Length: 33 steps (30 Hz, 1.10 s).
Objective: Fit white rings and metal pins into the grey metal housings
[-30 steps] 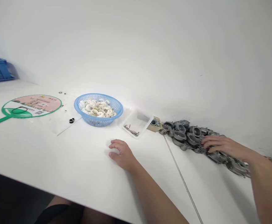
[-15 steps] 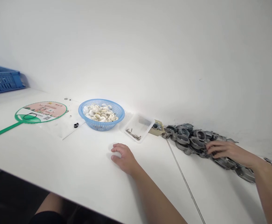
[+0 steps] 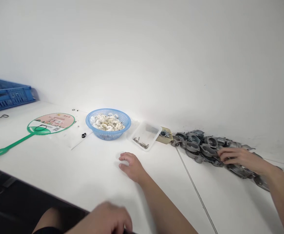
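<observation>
My left hand [image 3: 107, 219] is at the bottom edge, blurred and large, with fingers curled. A dark bit shows under the fingertips, but what it is I cannot make out. My right hand [image 3: 133, 167] lies on the white table [image 3: 103, 182], thumb and fingers apart in a loose curve, holding nothing. Nearest to it stands a clear plastic tray [image 3: 154, 139] with several small metal pins [image 3: 140, 143]. Farther right, another person's hand [image 3: 240, 159] touches a pile of grey cast-metal housings [image 3: 192, 147] with round openings.
A blue basket [image 3: 107, 136] holds white rings. To its left are a green-handled fan [image 3: 51, 123], black rings [image 3: 83, 135] and a blue crate [image 3: 10, 97]. A tan bin [image 3: 165, 140] adjoins the pile. A thin rod-like line [image 3: 195, 188] crosses the table. Behind is a white wall [image 3: 142, 55].
My left hand has come into view at the bottom. The whole view has shifted slightly, showing more of the blue crate. My right hand and the other person's hand keep about their places.
</observation>
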Available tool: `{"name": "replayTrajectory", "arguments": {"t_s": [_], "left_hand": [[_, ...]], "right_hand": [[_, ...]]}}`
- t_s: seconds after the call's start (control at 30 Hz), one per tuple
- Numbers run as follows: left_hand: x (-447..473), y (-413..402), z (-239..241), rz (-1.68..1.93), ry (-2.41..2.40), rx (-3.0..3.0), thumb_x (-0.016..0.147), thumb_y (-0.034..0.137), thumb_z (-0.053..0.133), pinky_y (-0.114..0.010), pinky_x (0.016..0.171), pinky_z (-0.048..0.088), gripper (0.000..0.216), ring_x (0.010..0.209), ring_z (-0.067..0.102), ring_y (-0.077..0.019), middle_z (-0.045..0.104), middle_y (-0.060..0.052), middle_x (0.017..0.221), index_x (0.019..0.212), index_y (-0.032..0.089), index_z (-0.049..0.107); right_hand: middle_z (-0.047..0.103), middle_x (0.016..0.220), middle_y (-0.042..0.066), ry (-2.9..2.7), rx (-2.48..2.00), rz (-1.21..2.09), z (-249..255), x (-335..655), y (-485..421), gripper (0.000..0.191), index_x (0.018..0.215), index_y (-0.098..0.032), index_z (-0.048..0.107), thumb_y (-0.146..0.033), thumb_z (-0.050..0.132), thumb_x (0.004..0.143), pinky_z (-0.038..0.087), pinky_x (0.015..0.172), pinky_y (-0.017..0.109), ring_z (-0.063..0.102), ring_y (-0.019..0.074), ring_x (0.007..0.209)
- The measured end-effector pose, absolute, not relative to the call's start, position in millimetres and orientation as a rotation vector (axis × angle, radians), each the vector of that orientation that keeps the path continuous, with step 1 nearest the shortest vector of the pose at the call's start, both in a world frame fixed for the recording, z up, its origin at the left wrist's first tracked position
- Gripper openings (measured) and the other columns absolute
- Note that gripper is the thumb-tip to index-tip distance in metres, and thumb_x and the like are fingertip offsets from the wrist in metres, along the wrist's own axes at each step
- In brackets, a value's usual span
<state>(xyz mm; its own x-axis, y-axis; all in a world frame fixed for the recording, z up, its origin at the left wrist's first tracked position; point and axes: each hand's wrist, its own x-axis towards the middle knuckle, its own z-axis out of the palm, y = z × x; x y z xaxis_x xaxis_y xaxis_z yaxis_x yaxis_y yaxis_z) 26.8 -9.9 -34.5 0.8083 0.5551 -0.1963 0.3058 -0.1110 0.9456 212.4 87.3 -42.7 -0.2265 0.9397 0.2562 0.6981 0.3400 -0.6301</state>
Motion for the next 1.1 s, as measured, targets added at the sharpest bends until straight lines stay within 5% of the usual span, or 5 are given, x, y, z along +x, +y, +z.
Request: {"name": "replayTrajectory", "arguments": {"t_s": [0.2, 0.33, 0.53, 1.1], "left_hand": [[57.3, 70.5, 6.9, 0.876, 0.959, 1.845, 0.078, 0.033, 0.047, -0.023, 0.057, 0.038, 0.019, 0.062, 0.049, -0.0117, 0.058, 0.001, 0.069, 0.071, 0.017, 0.055], [87.4, 119.0, -17.9, 0.925, 1.071, 1.821, 0.077, 0.033, 0.046, -0.022, 0.056, 0.039, 0.019, 0.062, 0.052, -0.0123, 0.059, 0.001, 0.065, 0.068, 0.018, 0.054], [104.3, 139.2, -54.0, 1.000, 1.162, 1.866, 0.077, 0.034, 0.046, -0.024, 0.061, 0.040, 0.020, 0.066, 0.053, -0.0138, 0.061, 0.001, 0.067, 0.066, 0.019, 0.055], [94.9, 143.0, -44.1, 0.897, 1.131, 1.897, 0.078, 0.036, 0.047, -0.023, 0.063, 0.041, 0.022, 0.067, 0.053, -0.0124, 0.061, 0.001, 0.070, 0.071, 0.018, 0.057]], "right_hand": [[0.066, 0.086, 0.002, -2.058, -1.309, 0.614, -32.0, 209.2, 89.0, 0.010, 0.078, -0.020, 0.063, -0.018, 0.055, 0.073, 0.048, 0.078, 0.032, 0.061, 0.0203, 0.086], [0.067, 0.090, 0.002, -1.973, -1.285, 0.810, -24.3, 206.7, 87.2, 0.022, 0.094, -0.020, 0.062, -0.016, 0.048, 0.076, 0.050, 0.069, 0.027, 0.062, 0.0196, 0.085], [0.067, 0.089, 0.004, -1.924, -1.380, 0.791, -23.0, 207.0, 89.0, 0.023, 0.090, -0.017, 0.063, -0.014, 0.050, 0.072, 0.049, 0.068, 0.027, 0.063, 0.0209, 0.083], [0.065, 0.079, 0.002, -1.966, -1.465, 0.741, -23.0, 204.8, 95.7, 0.018, 0.084, -0.017, 0.062, -0.018, 0.050, 0.071, 0.045, 0.060, 0.025, 0.060, 0.0190, 0.073]]}}
